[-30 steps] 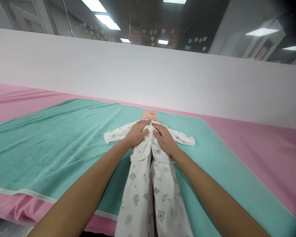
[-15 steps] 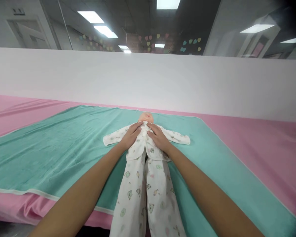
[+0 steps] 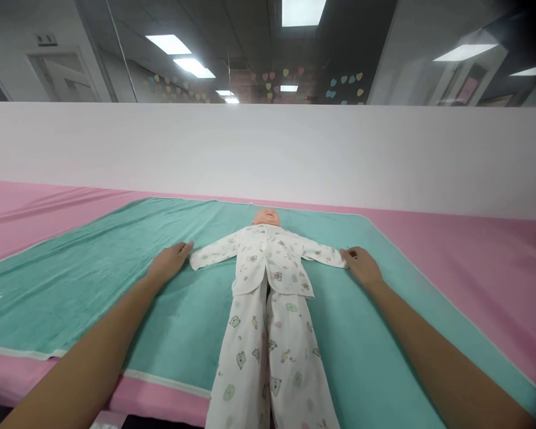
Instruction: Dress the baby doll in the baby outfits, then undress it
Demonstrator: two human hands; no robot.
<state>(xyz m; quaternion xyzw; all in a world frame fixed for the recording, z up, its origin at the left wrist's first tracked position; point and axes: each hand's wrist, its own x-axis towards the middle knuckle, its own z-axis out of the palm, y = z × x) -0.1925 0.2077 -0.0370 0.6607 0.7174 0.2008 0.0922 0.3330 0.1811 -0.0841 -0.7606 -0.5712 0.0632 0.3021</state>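
A baby doll (image 3: pixel 266 216) lies on its back on a teal towel (image 3: pixel 93 268), dressed in a white printed jacket (image 3: pixel 270 262) and matching trousers (image 3: pixel 268 351). Its sleeves are spread out to both sides. My left hand (image 3: pixel 170 261) lies flat on the towel, fingers stretched, just off the end of the doll's left-side sleeve. My right hand (image 3: pixel 361 266) rests at the tip of the other sleeve, fingers loosely extended and touching the cuff. Neither hand holds anything.
The towel covers a pink sheet (image 3: pixel 473 262) on a wide table. A white partition (image 3: pixel 268 155) runs along the far side. The trouser legs hang past the table's near edge.
Both hands have left the doll's chest and slid outward along the sleeves to their ends. The sleeves now lie spread flat.
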